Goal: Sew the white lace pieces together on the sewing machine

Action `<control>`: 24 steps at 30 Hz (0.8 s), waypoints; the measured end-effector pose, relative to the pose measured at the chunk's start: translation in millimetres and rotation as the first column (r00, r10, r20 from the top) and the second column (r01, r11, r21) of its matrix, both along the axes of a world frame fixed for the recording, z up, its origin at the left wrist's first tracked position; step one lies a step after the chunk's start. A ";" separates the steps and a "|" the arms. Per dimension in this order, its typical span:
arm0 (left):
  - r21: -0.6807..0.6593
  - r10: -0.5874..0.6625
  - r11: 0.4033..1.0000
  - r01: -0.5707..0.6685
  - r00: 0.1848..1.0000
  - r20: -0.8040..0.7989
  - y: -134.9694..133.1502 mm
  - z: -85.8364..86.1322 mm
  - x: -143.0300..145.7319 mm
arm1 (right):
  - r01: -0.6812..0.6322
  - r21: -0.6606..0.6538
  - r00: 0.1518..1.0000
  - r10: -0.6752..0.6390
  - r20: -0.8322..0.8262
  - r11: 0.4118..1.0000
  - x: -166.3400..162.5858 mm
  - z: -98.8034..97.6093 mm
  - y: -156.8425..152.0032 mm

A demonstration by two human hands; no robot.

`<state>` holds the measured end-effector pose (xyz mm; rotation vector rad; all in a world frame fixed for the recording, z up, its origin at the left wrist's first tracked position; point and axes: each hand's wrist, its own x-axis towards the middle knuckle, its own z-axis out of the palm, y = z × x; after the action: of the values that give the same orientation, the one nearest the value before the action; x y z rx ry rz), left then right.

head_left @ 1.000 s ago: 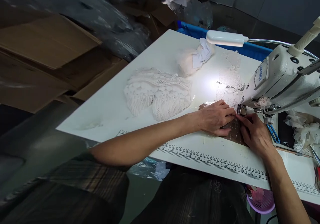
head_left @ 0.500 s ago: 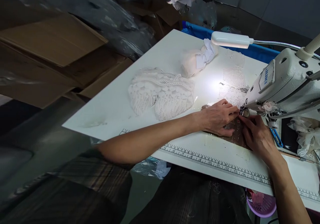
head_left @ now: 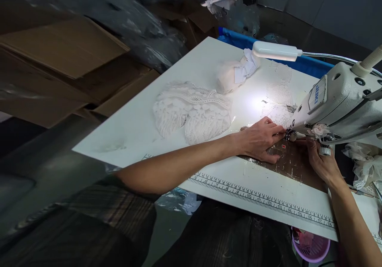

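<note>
My left hand lies on the brown plate of the sewing machine. Its fingers bend together at the presser foot, and whatever they pinch is too small to make out. White lace lies just behind these fingers, under the lamp's glow. To the right of the foot, my right hand has its fingers curled beneath the machine head, partly behind a round metal knob. Anything in that grip is hidden.
A folded white lace heap and a pale bundle tied with white cloth rest on the white table. A lamp hangs above. Sheer ruffles lie far right; a pink basket stands below. Cardboard boxes are at left.
My right hand has moved right, away from the presser foot, uncovering more of the brown plate. The blue snips beside it are now out of sight. My left hand has barely moved.
</note>
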<state>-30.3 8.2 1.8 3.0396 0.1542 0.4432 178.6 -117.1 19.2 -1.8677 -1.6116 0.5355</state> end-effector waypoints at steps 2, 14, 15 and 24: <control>-0.002 0.012 1.000 -0.012 1.000 0.006 -0.4 -1.6 0.4 | 0.042 0.039 0.999 -0.042 0.004 0.998 -0.8 -6.3 -1.2; -0.082 0.088 0.993 -0.087 0.996 0.017 2.6 -8.5 3.4 | 0.141 0.135 0.988 -0.148 0.046 0.981 2.1 -35.5 -4.5; -0.096 0.092 0.991 -0.091 0.996 0.004 3.5 -8.2 3.7 | 0.152 0.127 0.986 -0.159 0.046 0.980 2.2 -35.9 -4.2; -0.075 0.255 0.959 -0.274 0.946 -0.198 -11.3 21.3 -13.2 | 0.275 0.037 0.918 -0.251 -0.308 0.961 2.4 -22.9 -3.5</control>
<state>-43.5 -3.1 23.1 2.9634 0.5830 0.1557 181.0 -120.6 -3.6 -1.8059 -1.1460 0.5944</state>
